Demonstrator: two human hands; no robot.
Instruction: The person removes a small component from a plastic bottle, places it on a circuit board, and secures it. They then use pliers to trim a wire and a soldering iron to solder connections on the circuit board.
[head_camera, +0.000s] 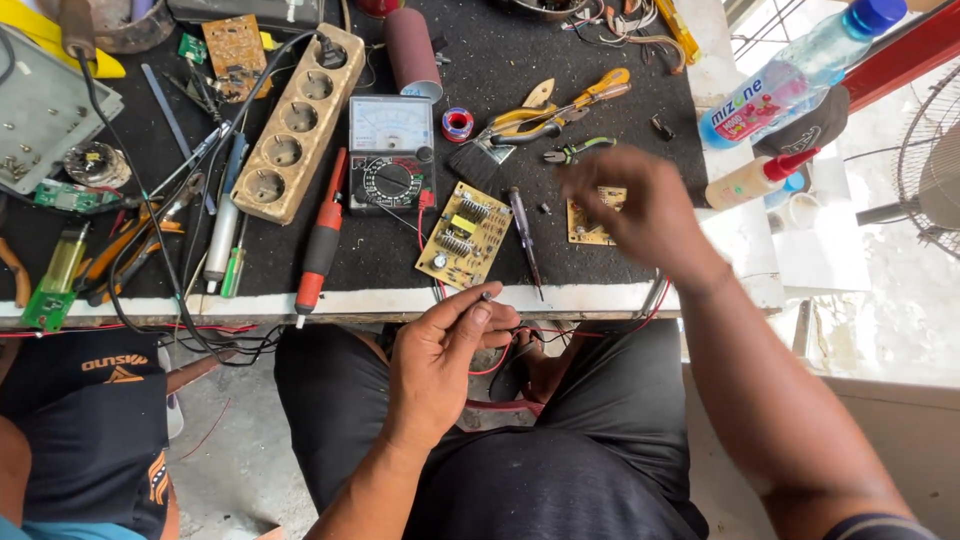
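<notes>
Reaching across the bench (560, 298), the right hand (640, 205) hovers blurred above a small yellow circuit board (590, 222) near the front right corner. Its fingers point left and curl loosely downward; the blur hides how wide they are spread, and I cannot tell whether they hold anything. That board lies directly under and just left of the fingertips, so the right hand is clearly the nearer one to it.

The left hand (445, 355) sits lower, just off the bench's front edge, above the person's lap. Thumb and forefinger pinch narrowly on a small dark part (487, 296), too tiny to identify, held up at the edge. Red wires (500, 360) trail beneath this hand toward the lap.

Between the hands, close to the front edge, lies a larger yellow circuit board (464, 236), tilted with its long axis running from front left to back right. Just right of it rests a slim screwdriver (524, 232), pointing toward the front edge. Behind the larger board sits an analogue multimeter (391, 152). Left of the meter are a red-handled soldering iron (320, 240) and a beige power strip (298, 122), both lying diagonally. Yellow-handled pliers (560, 108) rest toward the back, beyond the right hand.
</notes>
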